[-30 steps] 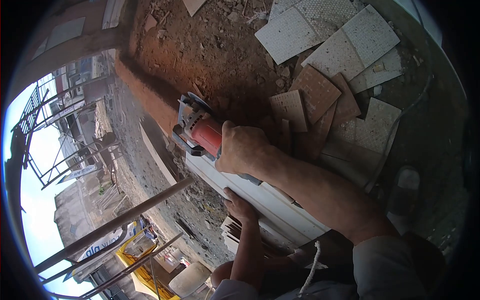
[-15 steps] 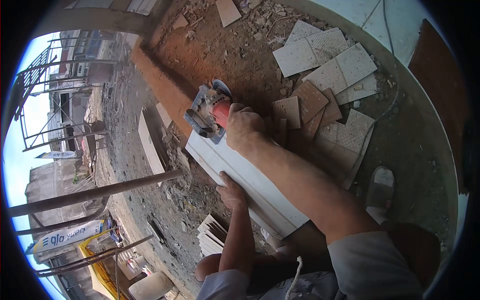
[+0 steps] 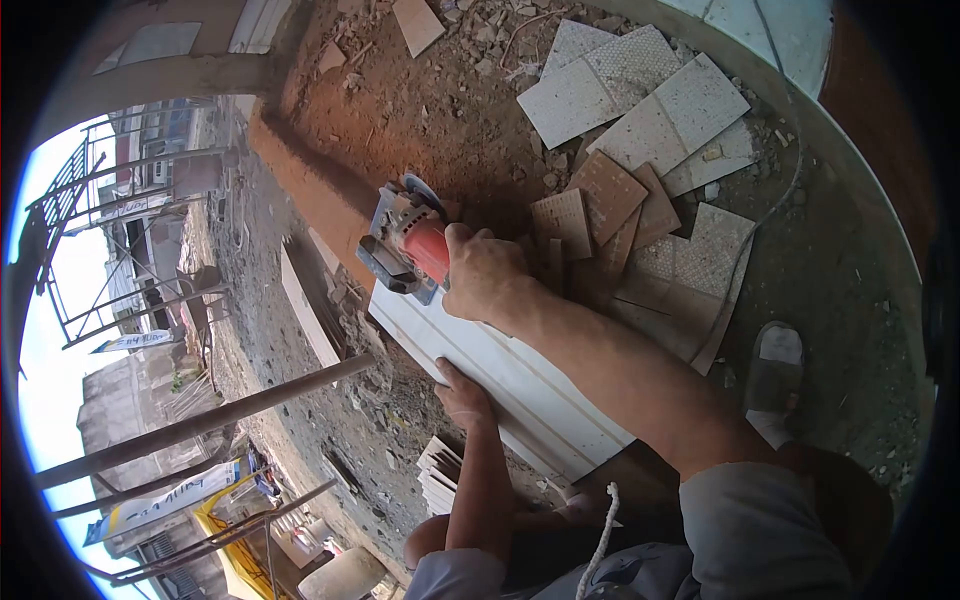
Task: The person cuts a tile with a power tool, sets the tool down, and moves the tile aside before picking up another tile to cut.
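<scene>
Here, red cutter (image 3: 426,248), inside right fingers (image 3: 459,240)

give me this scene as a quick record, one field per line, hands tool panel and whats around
right hand: closed around the red power tool
left hand: on the near-left edge of the panel
tool position: at the panel's far end
tool parts: round disc, flat base plate
panel: pale, long, striped
right of tool: brown tiles, overlapping
beyond those: pale tiles, dusty
left side: metal pole
ground: dirt and rubble
</scene>
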### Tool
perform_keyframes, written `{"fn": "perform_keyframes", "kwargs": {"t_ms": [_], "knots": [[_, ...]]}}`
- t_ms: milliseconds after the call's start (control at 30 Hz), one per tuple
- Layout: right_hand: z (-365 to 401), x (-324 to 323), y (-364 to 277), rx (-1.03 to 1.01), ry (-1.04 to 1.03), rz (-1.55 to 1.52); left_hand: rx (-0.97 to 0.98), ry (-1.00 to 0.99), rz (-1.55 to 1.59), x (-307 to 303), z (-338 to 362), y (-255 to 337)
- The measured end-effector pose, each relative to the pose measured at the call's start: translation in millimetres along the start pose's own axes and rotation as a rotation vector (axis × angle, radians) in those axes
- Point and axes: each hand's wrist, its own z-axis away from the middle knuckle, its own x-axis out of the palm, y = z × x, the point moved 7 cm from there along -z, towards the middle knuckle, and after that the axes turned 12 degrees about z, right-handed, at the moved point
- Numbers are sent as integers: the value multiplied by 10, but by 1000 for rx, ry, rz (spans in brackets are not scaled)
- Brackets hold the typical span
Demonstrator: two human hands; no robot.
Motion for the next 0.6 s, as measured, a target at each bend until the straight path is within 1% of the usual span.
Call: {"fn": "perform_keyframes", "kwargs": {"t_ms": [33, 67, 133, 233, 367, 533, 600], "knots": [[43, -32, 48, -49, 9, -150, 3, 3, -3, -9, 15, 40], [77, -54, 109, -49, 9, -153, -4, 7, -28, -19, 44, 77], [168, 102, 235, 46, -258, -400, -11, 9, -57, -22, 61, 82], [228, 214, 335, 88, -239, -485, -5, 11, -93, -19, 42, 66], [235, 229, 323, 86, -231, -528, 1, 2, -30, 6, 9, 26], [248, 188, 318, 91, -292, -513, 31, -17, 0, 43, -48, -29], [227, 216, 323, 83, -294, -532, 9, -38, 92, 68, -164, -157]]}}
